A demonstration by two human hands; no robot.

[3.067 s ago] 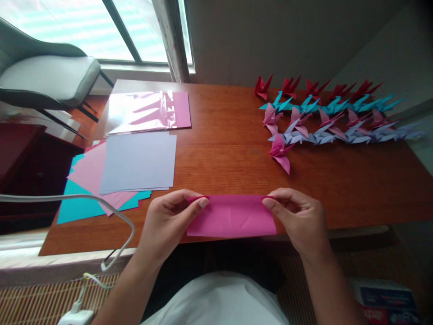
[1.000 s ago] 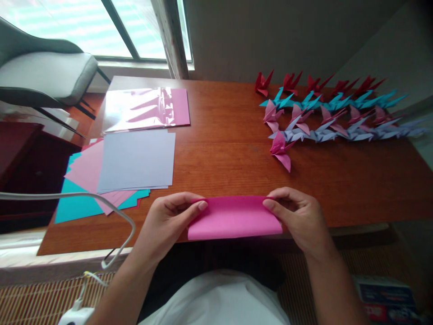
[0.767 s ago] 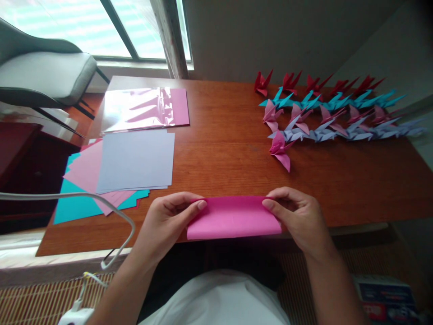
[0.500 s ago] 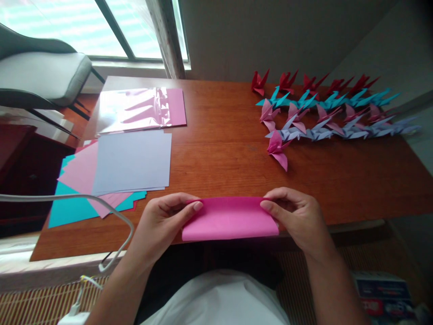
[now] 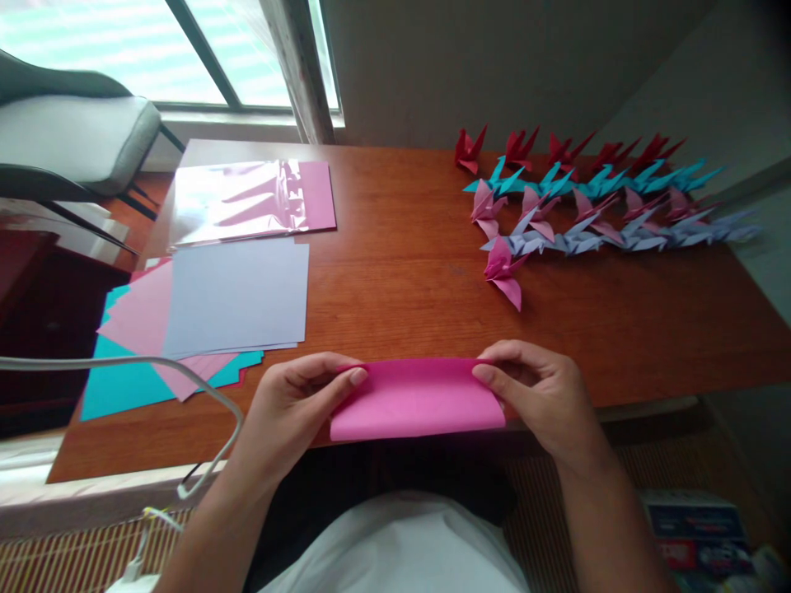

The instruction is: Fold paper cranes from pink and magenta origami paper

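A bright pink sheet of origami paper, bent over on itself into a wide strip, is held at the near edge of the table. My left hand pinches its far left corner between thumb and fingers. At the far right corner, my right hand grips it the same way. The paper's rounded fold faces my body. Beyond my right hand stands a single pink paper crane, in front of rows of folded cranes.
Rows of red cranes, turquoise, light pink and lavender cranes stand at the back right. To the left lie lavender sheets, turquoise sheets and a plastic-wrapped paper pack. A white cable loops over the table's left front corner.
The whole view has shifted slightly, so the table's contents sit a little further left. Both hands keep their pinch on the pink paper, with hardly any movement.
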